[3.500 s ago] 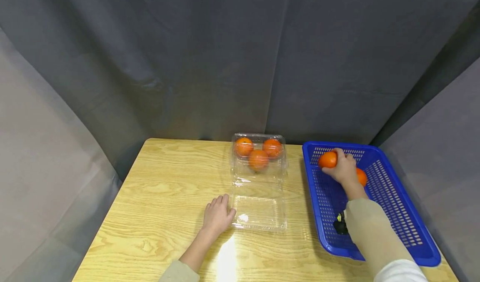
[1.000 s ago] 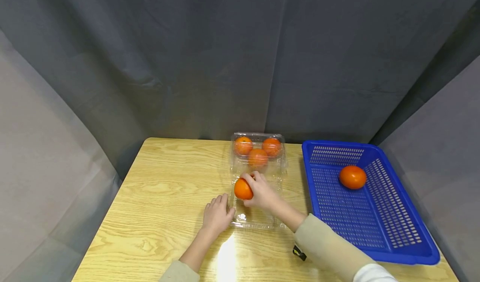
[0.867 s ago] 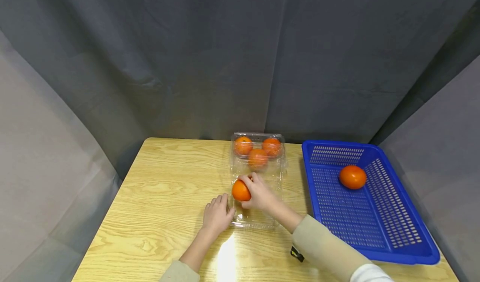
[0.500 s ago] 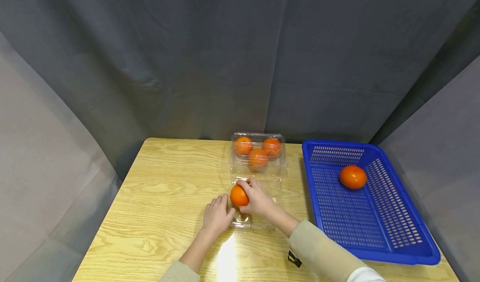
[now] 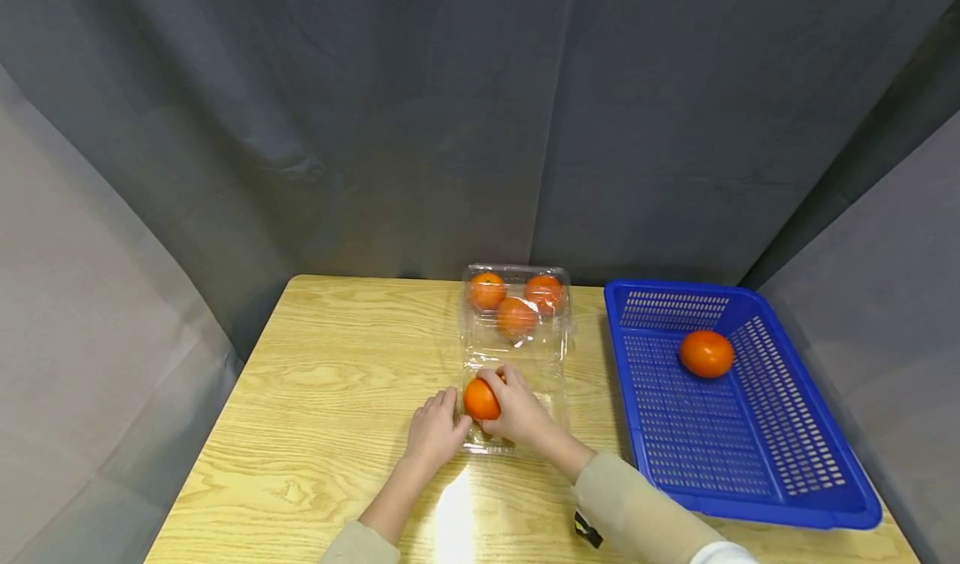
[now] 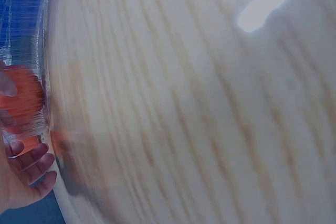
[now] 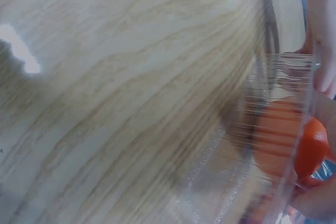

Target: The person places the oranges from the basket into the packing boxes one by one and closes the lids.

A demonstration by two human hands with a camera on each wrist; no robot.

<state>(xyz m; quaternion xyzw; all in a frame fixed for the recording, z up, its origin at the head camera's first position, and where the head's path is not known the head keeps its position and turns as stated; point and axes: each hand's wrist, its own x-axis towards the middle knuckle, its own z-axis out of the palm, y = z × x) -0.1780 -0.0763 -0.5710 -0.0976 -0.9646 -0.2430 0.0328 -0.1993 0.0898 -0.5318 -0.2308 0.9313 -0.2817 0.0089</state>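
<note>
In the head view my right hand [image 5: 519, 407] grips a smooth round orange fruit [image 5: 478, 399], fingers over its far side and thumb at the near side. It holds the fruit down inside the near-left corner of an opened clear plastic clamshell box [image 5: 553, 406]. The right wrist view shows the same fruit [image 7: 275, 137] through the box's clear wall. My left hand [image 5: 435, 431] rests beside the box's left edge, thumb at the rim and fingers extended. In the left wrist view the left hand's fingers [image 6: 37, 169] are spread and loosely bent. The far half of the clamshell overlaps three orange fruits [image 5: 516, 317].
A blue perforated basket [image 5: 626, 381] stands to the right with one similar fruit [image 5: 707, 354] inside. The wooden table [image 5: 322, 431] extends to the left and front. Grey curtains [image 5: 420, 131] hang behind and at the sides.
My right hand has carried one fruit out of the basket leftward, then lowered it toward me into the near half of the box. The left hand has stayed put.
</note>
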